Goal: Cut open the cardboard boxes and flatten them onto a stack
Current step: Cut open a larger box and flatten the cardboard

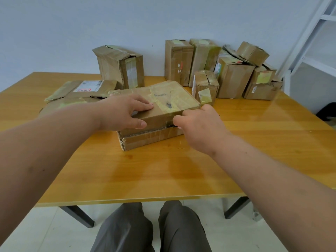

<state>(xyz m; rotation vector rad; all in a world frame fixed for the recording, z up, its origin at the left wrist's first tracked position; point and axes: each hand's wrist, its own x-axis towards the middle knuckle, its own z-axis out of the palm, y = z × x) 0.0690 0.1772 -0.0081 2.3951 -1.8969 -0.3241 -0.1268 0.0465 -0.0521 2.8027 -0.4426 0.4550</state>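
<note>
A flat, tape-covered cardboard box (163,99) lies in the middle of the wooden table (163,170). My left hand (120,113) presses on its top left part, fingers spread over the lid and thumb on the front side. My right hand (200,124) is at the box's front right corner, thumb by the top edge and fingers curled into the dark seam on the front face. No cutter shows in either hand. Flattened cardboard (72,91) lies at the left behind my left forearm.
A dented upright box (120,68) stands at the back left. Several taped boxes (234,77) crowd the back right against the wall, with a small one (205,86) just behind the flat box. A white metal frame (309,42) stands to the right.
</note>
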